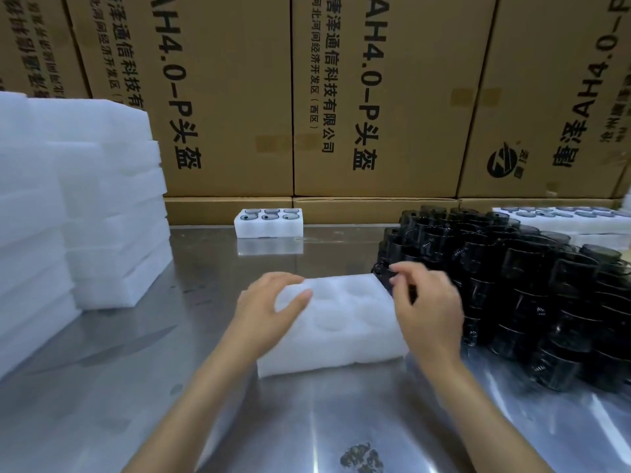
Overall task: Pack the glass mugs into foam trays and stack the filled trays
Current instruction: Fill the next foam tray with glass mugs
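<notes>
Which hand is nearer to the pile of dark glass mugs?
Right. The right hand is at the pile of dark glass mugs, fingers touching its edge. The left hand rests on the foam tray, farther away.

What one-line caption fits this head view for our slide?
Left hand steadies an empty tray while right hand reaches the mugs.
</notes>
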Tool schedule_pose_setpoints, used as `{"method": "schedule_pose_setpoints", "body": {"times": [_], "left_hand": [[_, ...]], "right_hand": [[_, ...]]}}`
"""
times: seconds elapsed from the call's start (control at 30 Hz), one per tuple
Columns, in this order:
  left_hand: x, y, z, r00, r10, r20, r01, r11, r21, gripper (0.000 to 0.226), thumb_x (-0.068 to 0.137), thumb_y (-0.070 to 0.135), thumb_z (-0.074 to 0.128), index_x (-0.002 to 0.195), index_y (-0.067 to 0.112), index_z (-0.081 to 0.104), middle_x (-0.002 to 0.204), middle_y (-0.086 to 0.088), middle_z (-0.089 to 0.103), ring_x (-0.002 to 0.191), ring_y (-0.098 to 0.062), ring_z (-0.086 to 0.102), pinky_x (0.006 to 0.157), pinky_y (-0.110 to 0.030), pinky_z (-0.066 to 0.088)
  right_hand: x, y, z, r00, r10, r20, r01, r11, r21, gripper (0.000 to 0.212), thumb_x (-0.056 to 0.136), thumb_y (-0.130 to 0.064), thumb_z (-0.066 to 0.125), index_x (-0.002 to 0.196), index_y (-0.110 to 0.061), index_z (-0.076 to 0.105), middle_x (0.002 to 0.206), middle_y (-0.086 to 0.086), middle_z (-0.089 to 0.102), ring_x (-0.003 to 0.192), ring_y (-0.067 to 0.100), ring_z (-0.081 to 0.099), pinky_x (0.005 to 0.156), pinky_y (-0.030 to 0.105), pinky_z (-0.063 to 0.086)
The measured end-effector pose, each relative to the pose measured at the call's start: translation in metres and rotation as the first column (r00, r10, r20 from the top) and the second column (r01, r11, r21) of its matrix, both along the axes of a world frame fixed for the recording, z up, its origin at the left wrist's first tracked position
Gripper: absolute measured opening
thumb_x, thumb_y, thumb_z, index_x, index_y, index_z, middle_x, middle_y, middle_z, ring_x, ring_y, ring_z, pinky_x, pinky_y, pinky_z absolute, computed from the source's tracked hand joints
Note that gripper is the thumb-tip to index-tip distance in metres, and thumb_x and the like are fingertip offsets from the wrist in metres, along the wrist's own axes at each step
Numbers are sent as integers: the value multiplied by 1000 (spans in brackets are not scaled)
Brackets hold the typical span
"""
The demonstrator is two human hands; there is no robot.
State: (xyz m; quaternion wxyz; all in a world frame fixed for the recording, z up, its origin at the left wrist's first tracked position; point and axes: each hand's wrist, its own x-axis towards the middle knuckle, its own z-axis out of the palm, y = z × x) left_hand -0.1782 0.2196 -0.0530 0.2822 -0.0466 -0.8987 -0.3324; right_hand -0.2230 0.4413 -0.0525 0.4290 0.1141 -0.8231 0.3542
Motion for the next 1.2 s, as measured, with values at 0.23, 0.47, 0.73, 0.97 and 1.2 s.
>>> {"method": "schedule_pose_setpoints", "body": {"times": [0.23,0.47,0.73,0.97,1.2], "left_hand": [[-22,-41,-32,993,-7,115,-83,640,764,40,93,48,48,130,34,46,133,17,45,125,-5,39,100,-24,26],[-33,-43,-51,992,13,123,-107,593,798,26,95,39,51,120,35,50,133,10,52,124,-9,46,110,-32,30],[-31,-44,-52,992,-48,113,-71,527,847,16,90,40,57,106,39,58,125,11,60,122,-10,52,110,-36,34],[-29,-41,-47,992,-81,100,-48,483,874,31,77,47,59,106,36,56,128,6,58,120,-12,53,112,-41,33],[-29,-41,-47,991,-97,95,-39,467,883,18,85,42,59,101,35,56,124,6,61,121,-14,54,112,-41,33]], "right_hand": [[-37,52,73,958,-232,171,163,925,342,32,92,-20,53,124,-22,58,123,3,59,119,30,42,96,46,34],[-71,67,99,793,-357,493,-69,752,655,38,98,-37,43,135,-30,45,131,1,54,134,26,27,104,46,27],[-76,52,98,808,-449,381,43,690,722,46,99,-50,28,103,-20,63,106,8,62,120,30,44,106,47,25],[-81,34,96,761,-529,376,122,686,717,43,96,-42,40,64,-15,50,84,9,56,110,33,49,111,48,17],[-76,28,110,752,-551,361,198,712,674,30,91,-32,49,67,-13,49,101,12,60,116,31,44,107,45,23]]}}
